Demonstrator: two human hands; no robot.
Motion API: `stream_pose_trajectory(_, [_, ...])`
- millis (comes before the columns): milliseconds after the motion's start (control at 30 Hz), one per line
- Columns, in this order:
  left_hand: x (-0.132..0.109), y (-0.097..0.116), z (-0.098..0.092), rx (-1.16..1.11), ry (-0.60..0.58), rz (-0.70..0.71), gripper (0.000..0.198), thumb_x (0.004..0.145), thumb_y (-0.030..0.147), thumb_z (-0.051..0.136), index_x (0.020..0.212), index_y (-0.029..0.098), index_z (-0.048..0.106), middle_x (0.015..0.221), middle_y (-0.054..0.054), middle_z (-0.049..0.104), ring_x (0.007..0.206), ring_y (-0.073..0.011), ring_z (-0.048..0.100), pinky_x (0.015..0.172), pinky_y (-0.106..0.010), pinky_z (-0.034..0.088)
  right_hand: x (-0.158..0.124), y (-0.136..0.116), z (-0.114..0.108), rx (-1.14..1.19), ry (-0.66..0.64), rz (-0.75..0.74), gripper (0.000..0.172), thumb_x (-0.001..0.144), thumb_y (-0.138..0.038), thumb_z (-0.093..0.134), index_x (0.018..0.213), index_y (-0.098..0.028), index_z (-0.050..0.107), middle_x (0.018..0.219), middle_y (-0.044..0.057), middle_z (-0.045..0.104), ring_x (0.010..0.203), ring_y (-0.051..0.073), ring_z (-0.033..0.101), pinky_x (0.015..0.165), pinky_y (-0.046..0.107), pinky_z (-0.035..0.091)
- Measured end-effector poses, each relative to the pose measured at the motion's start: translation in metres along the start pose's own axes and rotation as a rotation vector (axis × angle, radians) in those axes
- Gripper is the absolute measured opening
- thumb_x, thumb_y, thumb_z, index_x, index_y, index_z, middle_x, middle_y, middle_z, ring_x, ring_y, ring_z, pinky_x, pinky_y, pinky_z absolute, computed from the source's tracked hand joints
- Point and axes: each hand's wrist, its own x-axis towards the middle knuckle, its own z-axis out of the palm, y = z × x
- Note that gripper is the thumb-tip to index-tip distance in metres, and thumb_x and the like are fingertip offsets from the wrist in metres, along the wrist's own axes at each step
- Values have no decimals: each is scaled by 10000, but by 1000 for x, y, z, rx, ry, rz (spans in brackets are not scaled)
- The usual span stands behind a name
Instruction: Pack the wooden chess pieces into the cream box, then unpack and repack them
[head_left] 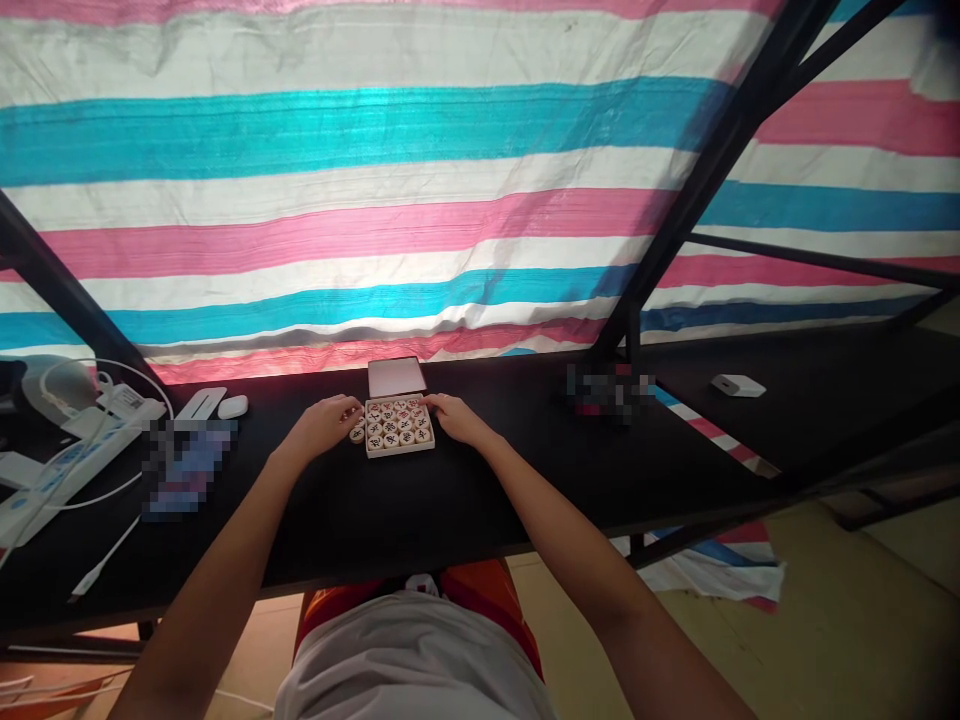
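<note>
A small open box (pixel 400 452) on the black table holds rows of round, pale Chinese chess pieces (pixel 390 440) marked with black and red characters. Its lid (pixel 396 377) lies tipped back behind it. At the box's left side, my left hand (pixel 324 420) has its fingers curled in on pieces just outside the wall; the fingertips are partly hidden. A loose piece (pixel 357 436) shows below those fingers. My right hand (pixel 456 418) is closed at the back right corner, with thumb and forefinger gripping the box's edge.
To the left are a power strip (pixel 82 450) with white cables, a white earbud case (pixel 233 407) and a blurred-out item (pixel 191 470). Another blurred item (pixel 609 393) lies right of the box. A white adapter (pixel 739 386) sits farther right. Black frame bars (pixel 697 190) cross before a striped tarp (pixel 375 130).
</note>
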Motion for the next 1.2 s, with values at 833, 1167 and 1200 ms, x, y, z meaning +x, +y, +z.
stream_pose_trajectory(833, [-4, -4, 6, -56, -203, 87, 204, 731, 396, 538, 692, 203, 593, 795, -26, 598, 715, -192, 550, 675, -290, 413, -3, -8, -4, 24, 8, 10, 347, 810, -40, 473, 1075, -177, 650, 935, 46, 648, 851, 141, 586, 841, 288, 439])
stream_pose_trajectory(1167, [-9, -5, -8, -271, -136, 35, 277, 764, 459, 543, 817, 203, 633, 782, -9, 614, 710, -163, 561, 665, -264, 446, -2, -1, -4, 44, 60, -26, 452, 814, -39, 425, 1228, -172, 546, 938, 46, 627, 882, 148, 563, 875, 300, 421])
stream_pose_trajectory(1200, [-9, 0, -5, -304, -120, 54, 281, 763, 460, 551, 817, 198, 634, 811, -17, 615, 720, -162, 565, 686, -270, 458, -2, -2, -4, 39, 91, -32, 449, 813, -51, 435, 1234, -167, 539, 945, 50, 618, 868, 149, 558, 865, 303, 424])
